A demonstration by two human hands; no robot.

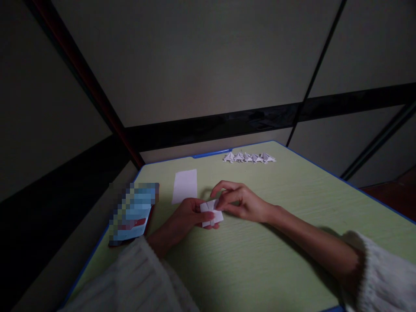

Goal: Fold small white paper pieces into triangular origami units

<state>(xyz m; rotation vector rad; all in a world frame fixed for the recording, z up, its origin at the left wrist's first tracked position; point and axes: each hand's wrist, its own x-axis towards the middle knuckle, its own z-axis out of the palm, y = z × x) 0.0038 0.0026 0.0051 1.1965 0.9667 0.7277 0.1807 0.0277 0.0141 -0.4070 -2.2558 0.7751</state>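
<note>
Both hands meet over the middle of a pale green table [260, 260]. My left hand [185, 216] grips a small folded white paper piece [211, 213] from the left, fingers curled around it. My right hand [242, 201] pinches the same piece from the right with thumb and fingertips. Both wrists come out of white knitted sleeves.
A flat white paper slip [185, 185] lies just beyond my left hand. A row of several small folded white paper shapes [249, 157] sits at the table's far edge. A blurred blue and red object [133, 214] lies at the left edge. Walls stand close behind.
</note>
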